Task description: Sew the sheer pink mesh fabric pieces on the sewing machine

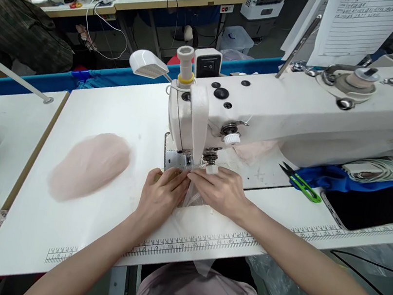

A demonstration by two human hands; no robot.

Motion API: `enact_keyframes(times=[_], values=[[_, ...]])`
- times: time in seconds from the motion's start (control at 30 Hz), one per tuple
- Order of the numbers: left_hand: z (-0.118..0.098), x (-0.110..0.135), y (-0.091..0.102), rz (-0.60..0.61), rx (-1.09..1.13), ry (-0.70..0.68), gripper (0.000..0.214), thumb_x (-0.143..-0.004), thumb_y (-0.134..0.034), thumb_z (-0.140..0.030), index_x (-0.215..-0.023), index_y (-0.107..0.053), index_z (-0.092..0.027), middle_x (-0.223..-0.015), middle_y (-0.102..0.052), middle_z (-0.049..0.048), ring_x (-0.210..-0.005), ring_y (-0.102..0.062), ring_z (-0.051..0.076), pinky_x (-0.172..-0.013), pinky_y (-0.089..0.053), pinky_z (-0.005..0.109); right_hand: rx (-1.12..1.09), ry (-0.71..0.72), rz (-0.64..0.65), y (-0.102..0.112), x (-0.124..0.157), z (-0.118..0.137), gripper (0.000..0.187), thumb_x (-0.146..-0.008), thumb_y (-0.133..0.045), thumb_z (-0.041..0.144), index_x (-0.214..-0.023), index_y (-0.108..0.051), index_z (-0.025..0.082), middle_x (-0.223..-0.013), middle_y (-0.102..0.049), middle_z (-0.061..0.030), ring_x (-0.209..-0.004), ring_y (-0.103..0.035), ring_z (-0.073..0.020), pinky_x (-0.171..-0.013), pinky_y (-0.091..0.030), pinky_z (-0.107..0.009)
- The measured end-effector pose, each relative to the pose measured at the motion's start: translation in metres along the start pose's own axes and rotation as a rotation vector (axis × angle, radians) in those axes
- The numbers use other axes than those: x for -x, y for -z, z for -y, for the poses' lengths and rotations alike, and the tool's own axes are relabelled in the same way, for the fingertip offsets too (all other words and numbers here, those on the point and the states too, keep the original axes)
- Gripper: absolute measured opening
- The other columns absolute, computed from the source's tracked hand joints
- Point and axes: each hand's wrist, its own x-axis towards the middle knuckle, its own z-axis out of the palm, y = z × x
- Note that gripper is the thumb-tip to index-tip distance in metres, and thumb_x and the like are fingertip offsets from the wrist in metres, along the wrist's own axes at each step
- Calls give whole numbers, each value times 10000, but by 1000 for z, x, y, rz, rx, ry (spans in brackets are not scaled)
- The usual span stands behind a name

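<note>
My left hand (160, 196) and my right hand (220, 189) lie side by side on the white table, just in front of the needle of a white sewing machine (298, 111). Both press a small sheer pale piece of fabric (192, 197) flat, fingertips meeting at the presser foot (204, 164). The fingers of each hand are held together and bent down on the fabric. A strip of white tape (198, 123) hangs down the machine's head to the needle.
A pile of pale pink sheer pieces (89, 165) lies to the left. Green thread snips (301, 184), blue cloth (328, 176) and a dark phone (368, 208) sit right of the machine. A printed ruler (189, 243) runs along the front edge. Another person's sleeve (19, 22) is at the far left.
</note>
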Motion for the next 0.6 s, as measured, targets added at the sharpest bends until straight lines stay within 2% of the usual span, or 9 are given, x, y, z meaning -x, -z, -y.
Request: enact_keyframes(times=[0.07, 0.3, 0.47, 0.6], values=[[1, -1, -1, 11, 1, 9, 236, -935, -527, -160, -1138, -608, -246, -1204, -679, -26, -1081, -598, 209, -832, -353, 409, -19, -12, 0, 1, 1, 2, 219, -932, -497, 131, -971, -711, 150, -848, -745, -45, -714, -602, -134, -603, -357, -278], [-8, 4, 1, 66, -4, 40, 364, -953, -460, -169, -1306, -518, -241, -1269, -640, 41, -1177, -570, 251, -861, -364, 435, 6, -59, 165, 0, 0, 4, 255, -973, -482, 232, -1004, -715, 136, -925, -742, -95, -844, -606, -197, -734, -362, -347], [-9, 2, -1, 88, -4, 68, 398, -959, -453, -193, -1353, -481, -249, -1280, -631, 56, -1198, -559, 275, -874, -357, 449, 45, -69, 203, 1, -3, 1, 297, -977, -475, 233, -847, -735, 170, -934, -740, -89, -927, -565, -214, -780, -332, -359], [-7, -1, -2, 68, -29, 69, 371, -963, -468, -201, -1329, -503, -247, -1270, -637, 47, -1199, -559, 265, -864, -338, 436, 82, -56, 169, -2, -1, -1, 330, -974, -470, 220, -770, -727, 184, -881, -738, -67, -912, -537, -208, -792, -320, -352]])
